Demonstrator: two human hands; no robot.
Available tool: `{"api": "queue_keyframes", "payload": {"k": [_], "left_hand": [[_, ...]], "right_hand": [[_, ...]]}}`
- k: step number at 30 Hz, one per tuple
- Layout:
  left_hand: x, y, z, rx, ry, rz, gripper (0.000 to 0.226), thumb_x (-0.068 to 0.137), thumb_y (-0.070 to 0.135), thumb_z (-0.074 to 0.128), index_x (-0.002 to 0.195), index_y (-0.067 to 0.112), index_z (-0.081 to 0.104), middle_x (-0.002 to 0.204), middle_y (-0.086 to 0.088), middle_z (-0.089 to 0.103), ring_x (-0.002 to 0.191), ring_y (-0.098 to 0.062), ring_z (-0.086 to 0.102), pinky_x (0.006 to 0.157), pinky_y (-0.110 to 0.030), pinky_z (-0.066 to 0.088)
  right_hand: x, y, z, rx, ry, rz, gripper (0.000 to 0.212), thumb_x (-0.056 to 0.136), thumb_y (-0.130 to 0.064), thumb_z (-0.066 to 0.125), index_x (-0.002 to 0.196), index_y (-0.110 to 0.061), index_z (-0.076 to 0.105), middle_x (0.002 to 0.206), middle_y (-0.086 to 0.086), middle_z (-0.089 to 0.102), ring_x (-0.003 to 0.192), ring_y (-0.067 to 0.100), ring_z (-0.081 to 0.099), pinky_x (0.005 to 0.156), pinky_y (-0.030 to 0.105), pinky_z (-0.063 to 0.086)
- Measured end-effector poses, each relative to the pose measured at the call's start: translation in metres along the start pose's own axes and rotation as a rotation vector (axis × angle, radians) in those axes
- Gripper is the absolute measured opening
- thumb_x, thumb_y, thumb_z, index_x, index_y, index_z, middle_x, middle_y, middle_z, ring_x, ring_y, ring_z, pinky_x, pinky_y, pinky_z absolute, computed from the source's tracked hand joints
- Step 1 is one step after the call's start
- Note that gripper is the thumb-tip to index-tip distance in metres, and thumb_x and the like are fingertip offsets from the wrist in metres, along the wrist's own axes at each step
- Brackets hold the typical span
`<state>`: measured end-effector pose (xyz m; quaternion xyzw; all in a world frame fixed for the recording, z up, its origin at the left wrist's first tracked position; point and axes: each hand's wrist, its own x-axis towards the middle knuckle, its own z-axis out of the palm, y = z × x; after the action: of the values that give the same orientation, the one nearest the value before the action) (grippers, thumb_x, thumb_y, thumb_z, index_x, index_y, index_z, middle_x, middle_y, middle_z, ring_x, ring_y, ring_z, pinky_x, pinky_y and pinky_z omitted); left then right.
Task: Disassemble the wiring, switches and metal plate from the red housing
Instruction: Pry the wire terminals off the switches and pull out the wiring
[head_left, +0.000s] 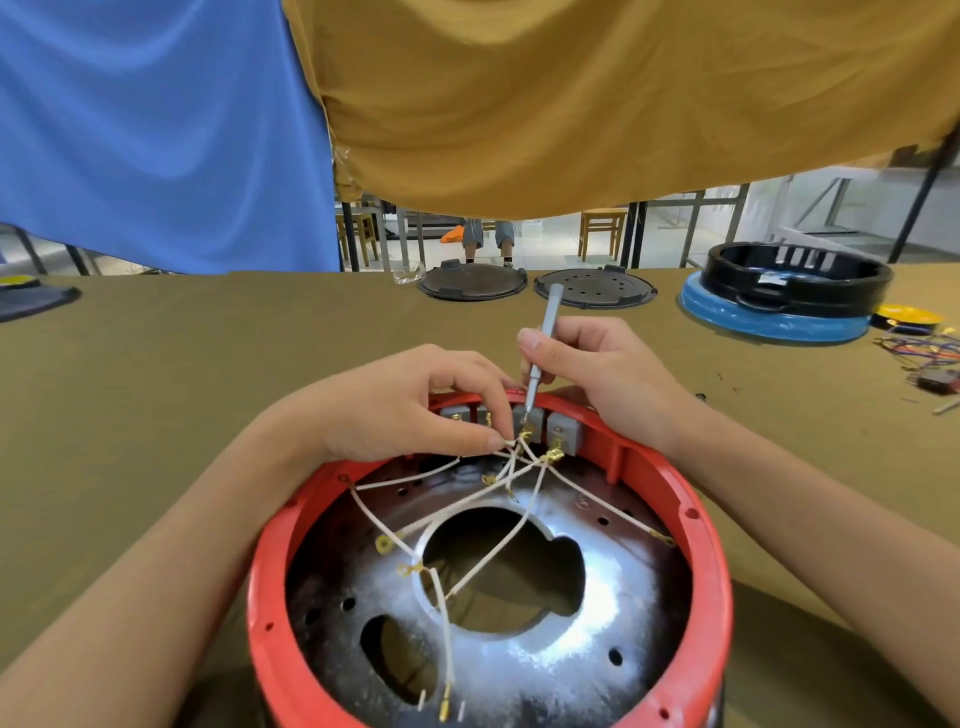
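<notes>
My left hand (415, 410) pinches the white wires (511, 470) at the red housing (711, 571) far rim; my right hand (597, 379) grips a grey screwdriver (543, 348) on a switch (527, 415).

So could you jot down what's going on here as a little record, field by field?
activity: taking wiring off the switches in the red housing
left hand: pinches white wires near the switches
right hand: holds a grey screwdriver, tip at a grey switch
switches: a row of grey blocks on the housing's far inner wall
metal plate: inside the housing, wires lying across it
table: two dark round lids, black ring on blue base, loose coloured wires
</notes>
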<state>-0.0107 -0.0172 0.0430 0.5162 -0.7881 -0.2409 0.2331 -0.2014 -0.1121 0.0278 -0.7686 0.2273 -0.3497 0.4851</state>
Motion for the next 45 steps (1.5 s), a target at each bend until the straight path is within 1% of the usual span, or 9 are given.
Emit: {"api": "queue_keyframes", "payload": {"k": [9, 15, 19, 24, 27, 31, 34, 37, 45], "left_hand": [[0.000, 0.002, 0.000, -0.010, 0.023, -0.004, 0.009, 0.088, 0.028, 0.074, 0.090, 0.037, 0.074, 0.124, 0.014, 0.063, 0.123, -0.009, 0.057, 0.112, -0.041, 0.038], [-0.002, 0.004, 0.000, -0.014, 0.113, -0.048, 0.014, 0.079, 0.033, 0.078, 0.089, 0.037, 0.069, 0.124, 0.021, 0.062, 0.122, -0.002, 0.057, 0.110, -0.041, 0.042], [-0.004, 0.005, -0.001, 0.081, 0.172, -0.106, 0.026, 0.076, 0.041, 0.083, 0.090, 0.036, 0.062, 0.113, 0.022, 0.061, 0.113, 0.002, 0.059, 0.100, -0.042, 0.050], [-0.012, 0.010, -0.010, 0.182, 0.101, -0.171, 0.027, 0.075, 0.051, 0.078, 0.090, 0.037, 0.063, 0.106, 0.024, 0.060, 0.108, 0.005, 0.058, 0.090, -0.032, 0.053], [-0.014, 0.013, -0.010, 0.175, 0.061, -0.134, 0.011, 0.080, 0.043, 0.078, 0.082, 0.037, 0.070, 0.108, 0.025, 0.062, 0.109, 0.005, 0.058, 0.087, -0.010, 0.044], [-0.011, 0.012, -0.005, 0.114, 0.083, -0.081, 0.006, 0.081, 0.032, 0.080, 0.081, 0.031, 0.075, 0.111, 0.017, 0.065, 0.108, 0.002, 0.060, 0.085, -0.006, 0.041], [-0.008, 0.008, -0.001, 0.063, 0.116, -0.055, 0.007, 0.080, 0.029, 0.081, 0.081, 0.029, 0.075, 0.111, 0.013, 0.066, 0.108, -0.005, 0.063, 0.095, -0.020, 0.046], [-0.007, 0.007, 0.001, 0.023, 0.126, -0.043, 0.008, 0.078, 0.037, 0.080, 0.080, 0.030, 0.075, 0.112, 0.016, 0.066, 0.109, -0.005, 0.063, 0.097, -0.030, 0.046], [-0.008, 0.006, 0.002, -0.029, 0.086, -0.052, 0.005, 0.087, 0.037, 0.070, 0.084, 0.038, 0.074, 0.116, 0.019, 0.063, 0.109, -0.004, 0.063, 0.095, -0.018, 0.040]], "right_hand": [[-0.002, -0.003, -0.001, -0.078, -0.086, 0.001, 0.039, 0.094, -0.035, 0.063, 0.087, 0.003, 0.068, 0.079, 0.027, 0.064, 0.069, 0.023, 0.056, 0.071, 0.038, 0.044], [-0.003, -0.002, 0.000, -0.011, -0.044, -0.005, 0.029, 0.097, -0.033, 0.058, 0.081, -0.011, 0.069, 0.076, 0.006, 0.068, 0.070, 0.017, 0.063, 0.077, 0.039, 0.053], [-0.002, -0.001, 0.002, 0.021, -0.019, -0.015, 0.026, 0.098, -0.029, 0.056, 0.081, -0.012, 0.067, 0.069, -0.002, 0.061, 0.065, 0.008, 0.058, 0.068, 0.020, 0.049], [-0.007, 0.001, 0.003, -0.027, -0.038, -0.027, 0.028, 0.098, -0.029, 0.056, 0.088, -0.006, 0.069, 0.068, -0.006, 0.062, 0.066, 0.002, 0.059, 0.066, 0.012, 0.048], [-0.010, -0.003, 0.003, -0.083, -0.025, -0.075, 0.029, 0.099, -0.028, 0.057, 0.086, -0.005, 0.068, 0.069, -0.005, 0.062, 0.063, -0.001, 0.058, 0.062, 0.009, 0.045], [-0.012, -0.007, -0.001, -0.135, 0.004, -0.127, 0.028, 0.098, -0.030, 0.057, 0.083, -0.008, 0.066, 0.071, 0.000, 0.063, 0.065, 0.005, 0.060, 0.063, 0.016, 0.050], [-0.012, -0.007, -0.004, -0.109, 0.019, -0.154, 0.026, 0.097, -0.027, 0.059, 0.087, -0.005, 0.067, 0.073, 0.000, 0.066, 0.070, 0.012, 0.065, 0.068, 0.025, 0.057], [-0.011, -0.007, -0.006, -0.089, -0.003, -0.168, 0.020, 0.096, -0.022, 0.061, 0.090, -0.004, 0.067, 0.075, -0.003, 0.068, 0.070, 0.009, 0.067, 0.068, 0.020, 0.055], [-0.012, -0.009, -0.007, -0.141, -0.007, -0.210, 0.014, 0.094, -0.020, 0.064, 0.088, -0.008, 0.068, 0.080, 0.007, 0.069, 0.075, 0.017, 0.069, 0.074, 0.032, 0.059]]}}
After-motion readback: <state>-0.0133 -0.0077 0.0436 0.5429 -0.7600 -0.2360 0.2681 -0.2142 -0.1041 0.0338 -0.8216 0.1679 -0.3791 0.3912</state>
